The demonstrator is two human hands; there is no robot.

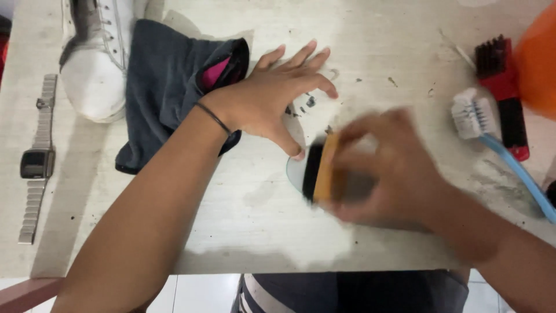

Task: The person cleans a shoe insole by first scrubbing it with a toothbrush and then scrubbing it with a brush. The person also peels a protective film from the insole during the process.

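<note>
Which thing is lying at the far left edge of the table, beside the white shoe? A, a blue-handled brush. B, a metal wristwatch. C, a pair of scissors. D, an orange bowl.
B: a metal wristwatch lies flat at the left edge, just below-left of the white shoe; the blue-handled brush is far right.

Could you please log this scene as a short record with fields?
surface: pale, stained table
left hand: flat, fingers spread, thumb on the edge of a pale insole
right hand: blurred, gripping a wooden brush with dark bristles over the insole
far left: white shoe, dark cloth, metal watch
far right: red brush, blue-handled brush, orange object
</note>
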